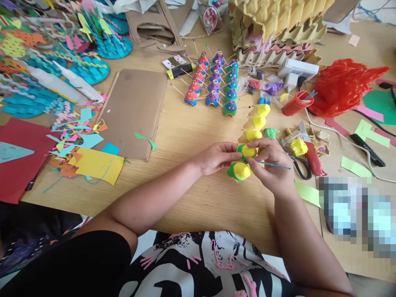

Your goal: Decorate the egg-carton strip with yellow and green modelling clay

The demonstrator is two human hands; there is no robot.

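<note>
A row of egg-carton cups topped with yellow clay (258, 122) runs down the middle of the wooden table (198, 194). My left hand (216, 156) pinches the side of a yellow-and-green clay cup (248, 151) in that row. My right hand (270, 163) touches the same cup from the right and holds a thin blue stick (275, 166) that points right. The nearest cup (239, 171), yellow on green, sits just below my fingers.
Three rows of painted clay cups with toothpicks (213, 84) stand farther back. A brown cardboard sheet (133, 111) and paper scraps (89, 156) lie left. Scissors (301, 165), a red cup (295, 103), a red plastic bag (343, 86) and stacked egg cartons (275, 29) lie right and behind.
</note>
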